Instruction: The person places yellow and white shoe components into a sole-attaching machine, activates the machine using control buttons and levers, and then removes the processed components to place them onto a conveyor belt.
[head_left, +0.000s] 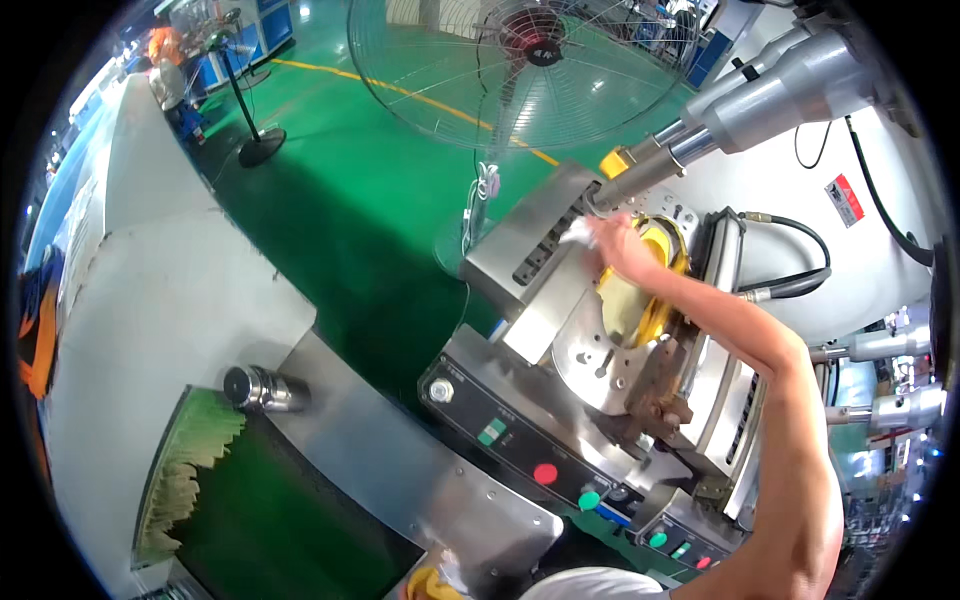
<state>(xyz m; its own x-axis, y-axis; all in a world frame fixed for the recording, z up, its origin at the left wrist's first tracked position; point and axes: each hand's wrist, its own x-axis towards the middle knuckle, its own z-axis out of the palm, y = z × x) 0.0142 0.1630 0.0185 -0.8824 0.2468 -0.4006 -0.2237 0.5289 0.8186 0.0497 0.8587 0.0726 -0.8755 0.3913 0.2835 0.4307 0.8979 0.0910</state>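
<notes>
R hand [622, 250] is out over the machine, fingers blurred but looking closed on a small white scrap [577, 232]; can't tell how tight. L hand: can't make it out from here, so no idea if it's open or holding anything.

Scrap's at the fingertips, just below the silver rod [640, 178]. Prob. v. light, soft & limp, so best pinched by a bunched edge; shouldn't break if squeezed.

Under the wrist, the yellow-rimmed piece [657, 243] sits in the machine by the curved metal plate [585, 350]. Looks smooth, poss. slippery, maybe a bit bendy; I'd take it by the rim w/ fingers spread.

Further out: control panel [520, 450] nearer the person, steel flask [280, 390] off to the L, big fan [545, 52] beyond.
</notes>
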